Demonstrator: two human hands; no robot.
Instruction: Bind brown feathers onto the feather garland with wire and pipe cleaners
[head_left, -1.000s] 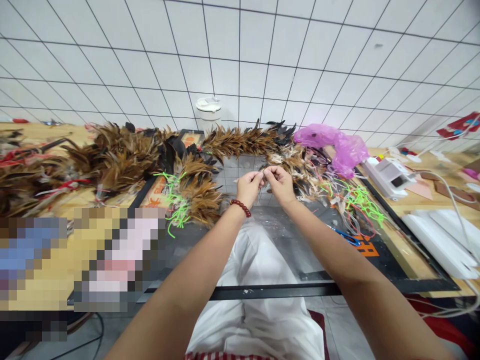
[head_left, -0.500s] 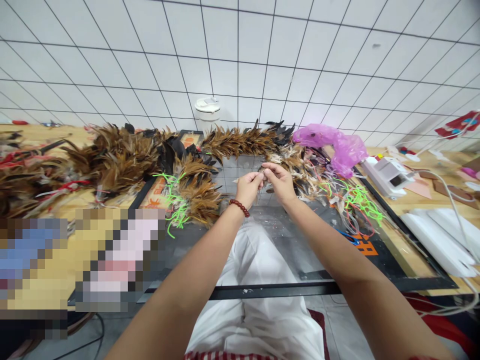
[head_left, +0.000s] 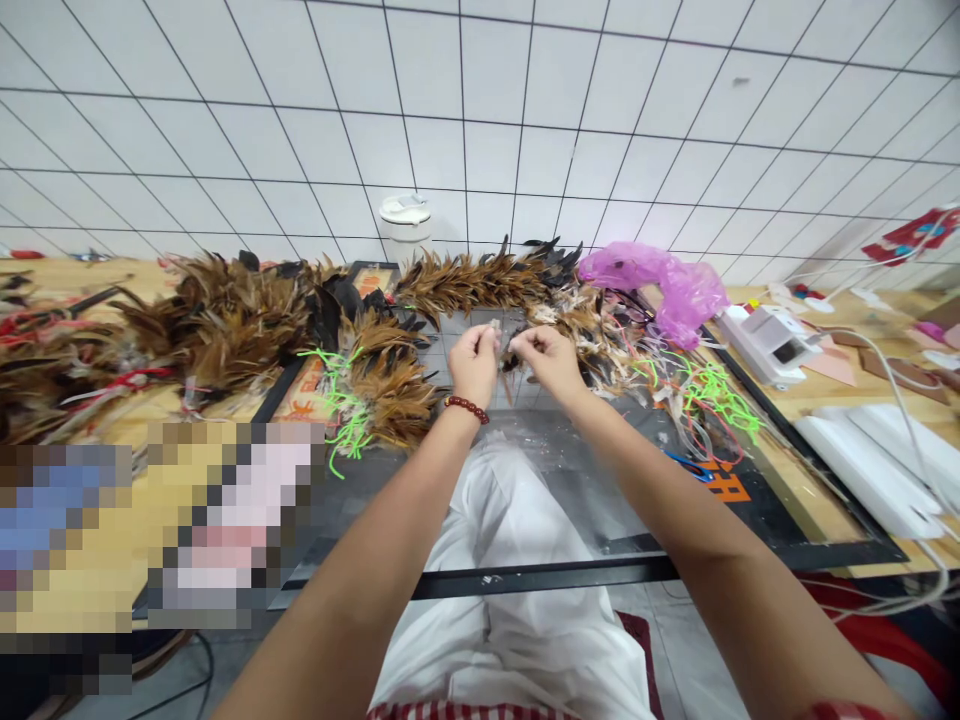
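Observation:
My left hand (head_left: 474, 362), with a beaded bracelet (head_left: 466, 408) at the wrist, is closed in a pinch. A tiny pale bit shows at its fingertips, too small to name. Just to its right, my right hand (head_left: 549, 358) is pinched too, with a small dark brown feather (head_left: 510, 362) at its fingertips. A narrow gap parts the hands, above the glass-like tabletop. Bundled brown feathers tied with green strings (head_left: 390, 390) lie to the left. A long row of brown and black feathers (head_left: 472, 278) stretches behind the hands. Paler feathers (head_left: 592, 335) lie at the right.
A large feather heap (head_left: 225, 310) covers the left side. A white lidded container (head_left: 406, 222) stands by the tiled wall. At the right are a purple plastic bag (head_left: 667, 285), green strings (head_left: 724, 398), blue-handled scissors (head_left: 690, 466), a white device (head_left: 771, 342) and white slabs (head_left: 874, 470).
My hands, touching at the fingertips before, have drawn apart. The left moved a little left and up, and a dark feather now shows between them. The view has shifted slightly.

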